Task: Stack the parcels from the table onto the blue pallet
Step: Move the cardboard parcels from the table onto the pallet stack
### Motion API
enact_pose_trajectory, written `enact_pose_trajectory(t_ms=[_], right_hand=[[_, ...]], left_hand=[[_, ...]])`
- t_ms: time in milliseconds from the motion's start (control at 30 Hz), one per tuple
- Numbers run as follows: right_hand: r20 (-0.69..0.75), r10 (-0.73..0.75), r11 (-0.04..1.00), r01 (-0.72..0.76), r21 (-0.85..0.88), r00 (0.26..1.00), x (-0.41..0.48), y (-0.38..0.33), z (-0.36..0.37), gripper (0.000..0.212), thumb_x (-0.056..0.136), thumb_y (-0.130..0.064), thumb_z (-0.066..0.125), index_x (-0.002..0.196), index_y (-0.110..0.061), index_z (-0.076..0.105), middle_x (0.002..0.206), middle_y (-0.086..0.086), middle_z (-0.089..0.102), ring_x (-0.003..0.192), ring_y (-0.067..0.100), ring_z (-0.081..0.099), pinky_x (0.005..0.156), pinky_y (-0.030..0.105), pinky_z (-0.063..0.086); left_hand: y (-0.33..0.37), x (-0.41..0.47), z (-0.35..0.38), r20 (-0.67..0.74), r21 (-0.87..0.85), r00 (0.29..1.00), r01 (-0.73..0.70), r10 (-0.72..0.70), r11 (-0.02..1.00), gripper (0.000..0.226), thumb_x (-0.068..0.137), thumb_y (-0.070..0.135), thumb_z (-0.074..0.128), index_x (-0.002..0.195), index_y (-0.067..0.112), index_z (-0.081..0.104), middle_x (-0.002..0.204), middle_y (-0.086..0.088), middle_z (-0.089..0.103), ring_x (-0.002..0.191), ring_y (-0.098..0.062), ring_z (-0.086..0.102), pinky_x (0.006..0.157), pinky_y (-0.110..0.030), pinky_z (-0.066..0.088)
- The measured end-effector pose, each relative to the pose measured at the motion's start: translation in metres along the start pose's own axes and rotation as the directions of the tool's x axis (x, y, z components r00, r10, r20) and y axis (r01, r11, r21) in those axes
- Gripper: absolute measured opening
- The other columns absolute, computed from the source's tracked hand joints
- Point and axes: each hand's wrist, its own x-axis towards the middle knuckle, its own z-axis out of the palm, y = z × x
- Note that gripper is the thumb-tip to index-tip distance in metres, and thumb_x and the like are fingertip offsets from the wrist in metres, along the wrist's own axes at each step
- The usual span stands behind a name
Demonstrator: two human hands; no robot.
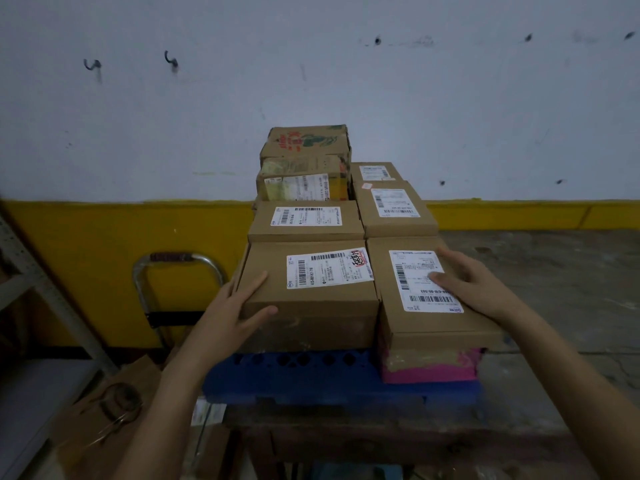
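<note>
Pallet: the blue pallet [294, 375] sits on the worktop [554, 271] against the wall, and I see parcels on it in two columns running back toward the wall.
Front left parcel: [308, 296] lies flat with its label up, its near edge about level with the pallet's front; I judge it is being squared into line with the parcel behind it [306, 220].
Front right parcel: [429, 296] rests on a pink-wrapped parcel [433, 365], so its top sits roughly level with its neighbour, which should keep the next layer flat.
Rear stack: printed cartons [304, 157] stand highest at the back left, where the wall can steady them.
Left hand: my left hand [239, 303] has its grip spread wide around the front left parcel's near left corner, thumb on the front face, fingers along the side; it presses more than it clasps.
Right hand: my right hand [467, 282] lies open and flat on the front right parcel's lid, thumb on the label, holding nothing.
Remaining parcels: none show on the bare worktop in view.
</note>
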Motion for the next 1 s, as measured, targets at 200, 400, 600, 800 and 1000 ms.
enact_pose_trajectory(t_ms=[200,400,600,800,1000], right_hand=[[0.184,-0.379,0.788,0.421,-0.450,0.907,-0.039,-0.031,0.014,0.063,0.075,-0.074,0.035,0.133,-0.058,0.017,0.153,-0.005,0.024,0.138,0.011,0.021,0.106,0.026,0.019],[0.500,-0.387,0.470,0.632,-0.616,0.775,-0.063,-0.027,0.034,0.069,0.066,-0.087,-0.004,0.128,-0.061,-0.019,0.156,-0.011,-0.009,0.140,0.006,-0.011,0.113,0.029,-0.002],[0.435,-0.435,0.420,0.605,-0.677,0.789,-0.056,-0.029,0.039,0.062,0.086,-0.064,0.014,0.142,-0.041,0.023,0.155,0.004,0.023,0.143,0.028,0.019,0.115,0.045,0.017],[0.389,-0.442,0.641,0.589,-0.493,0.808,-0.053,-0.033,0.030,0.058,0.080,-0.076,0.012,0.134,-0.057,0.007,0.154,-0.014,0.016,0.142,0.008,0.017,0.113,0.025,0.017],[0.181,-0.473,0.691,0.491,-0.530,0.862,0.020,-0.049,0.000,0.063,0.084,-0.064,0.031,0.142,-0.040,0.029,0.153,-0.004,0.024,0.140,0.014,0.025,0.112,0.035,0.024]], left_hand=[[0.027,-0.001,0.007,-0.126,0.455,0.984,-0.052,0.122,0.889,0.086,0.061,0.083,0.019,0.141,0.054,0.013,0.159,0.003,-0.001,0.146,-0.022,-0.006,0.115,-0.048,-0.002],[0.046,0.023,0.033,0.074,0.573,0.975,-0.212,0.207,0.792,0.078,0.070,0.082,0.017,0.142,0.053,0.008,0.159,0.008,0.002,0.146,-0.022,-0.003,0.115,-0.049,-0.003],[0.036,0.030,0.039,0.068,0.632,0.969,-0.228,0.239,0.741,0.072,0.075,0.078,0.018,0.142,0.054,0.007,0.159,0.008,0.008,0.146,-0.024,0.004,0.115,-0.050,0.004],[0.040,0.028,0.034,0.074,0.564,0.969,-0.234,0.234,0.792,0.079,0.068,0.084,0.013,0.141,0.055,0.009,0.158,0.009,0.007,0.146,-0.021,0.002,0.116,-0.050,0.001],[0.060,0.075,0.014,0.003,0.595,0.959,-0.230,0.284,0.770,0.084,0.068,0.085,0.008,0.143,0.049,0.012,0.158,0.008,0.011,0.145,-0.019,0.009,0.114,-0.052,0.004]])
